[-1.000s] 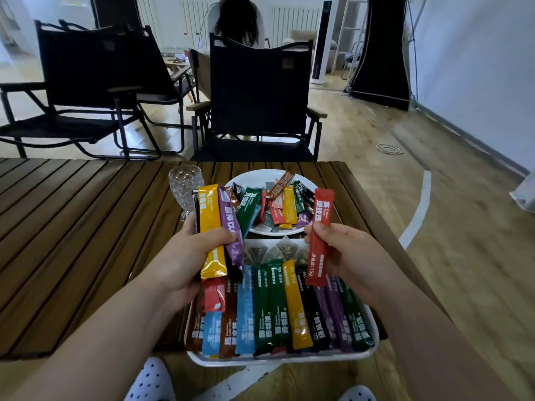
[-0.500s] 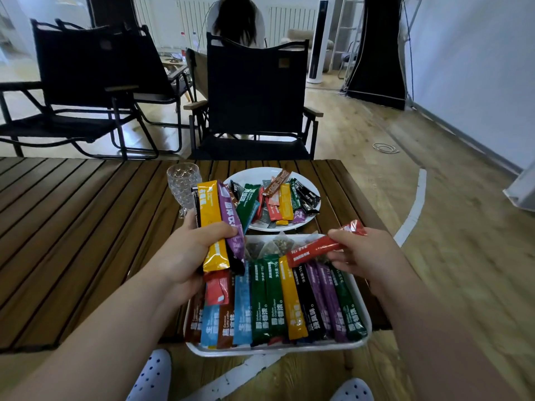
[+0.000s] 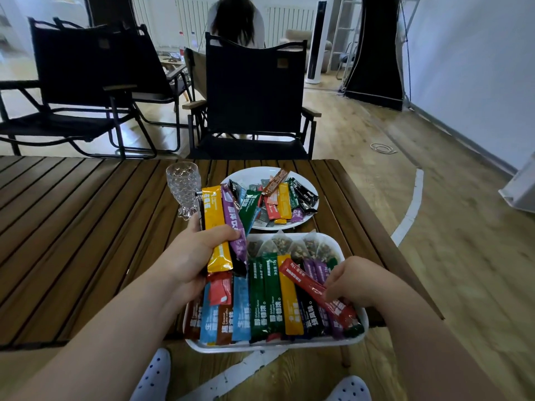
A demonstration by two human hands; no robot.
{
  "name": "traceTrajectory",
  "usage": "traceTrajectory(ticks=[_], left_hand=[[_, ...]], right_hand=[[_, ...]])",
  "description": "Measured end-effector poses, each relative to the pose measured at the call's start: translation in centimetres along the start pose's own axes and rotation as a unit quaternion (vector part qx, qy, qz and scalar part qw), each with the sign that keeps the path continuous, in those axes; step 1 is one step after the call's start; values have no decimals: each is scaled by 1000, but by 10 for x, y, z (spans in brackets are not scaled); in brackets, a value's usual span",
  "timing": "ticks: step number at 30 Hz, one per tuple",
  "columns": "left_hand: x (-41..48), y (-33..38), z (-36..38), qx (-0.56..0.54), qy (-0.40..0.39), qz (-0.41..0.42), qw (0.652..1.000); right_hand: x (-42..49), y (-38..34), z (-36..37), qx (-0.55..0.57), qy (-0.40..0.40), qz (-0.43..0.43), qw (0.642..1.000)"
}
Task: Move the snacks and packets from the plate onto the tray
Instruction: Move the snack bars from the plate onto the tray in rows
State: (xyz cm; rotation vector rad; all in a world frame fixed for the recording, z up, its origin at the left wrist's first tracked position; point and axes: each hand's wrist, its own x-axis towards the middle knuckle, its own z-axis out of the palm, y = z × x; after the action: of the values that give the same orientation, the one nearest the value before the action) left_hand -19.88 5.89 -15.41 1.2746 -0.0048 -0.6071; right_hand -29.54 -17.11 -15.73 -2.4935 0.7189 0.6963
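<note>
Wooden slatted desk (image 3: 72,227), head view, with a white tray (image 3: 260,346) at its near edge and a white plate (image 3: 246,173) just beyond the tray. The left hand (image 3: 197,253) is closed around a bunch of packets (image 3: 223,227), a yellow one and a purple one foremost, held upright above the tray's left side. The right hand (image 3: 362,280) has its fingers curled and pinches a red packet (image 3: 312,287), which lies slantwise across the row of packets (image 3: 260,302) already lining the tray. Pyramid tea bags (image 3: 289,247) fill the tray's far end. A loose heap of packets (image 3: 282,201) in green, red, yellow, black and purple remains on the plate. A clear patterned glass (image 3: 183,189) stands left of the plate, close to the left hand. Behind the desk is a black folding chair (image 3: 254,96), and a seated person (image 3: 236,21) faces away farther back.
</note>
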Motion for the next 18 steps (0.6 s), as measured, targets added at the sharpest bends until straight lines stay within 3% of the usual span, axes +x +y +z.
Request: traceTrajectory(ticks=[5,10,12,14,16,18], left_hand=[[-6,-2,-11,10,-36,8,999],[-8,-5,-17,10,-68,16,997],[-5,-7,-16,29,-80,19,996],[-3,-8,-17,57,-106,15,993],[-2,-6,-18,80,-150,8,985],[-2,-3,-18,107,-192,1,975]], right_hand=[[9,3,5,120,18,2,993],[19,-4,20,64,-20,-21,998],[25,-6,21,28,20,-24,999],[29,-8,17,65,94,-58,992],[30,-13,14,223,136,-145,954],[27,-20,11,385,122,-235,885]])
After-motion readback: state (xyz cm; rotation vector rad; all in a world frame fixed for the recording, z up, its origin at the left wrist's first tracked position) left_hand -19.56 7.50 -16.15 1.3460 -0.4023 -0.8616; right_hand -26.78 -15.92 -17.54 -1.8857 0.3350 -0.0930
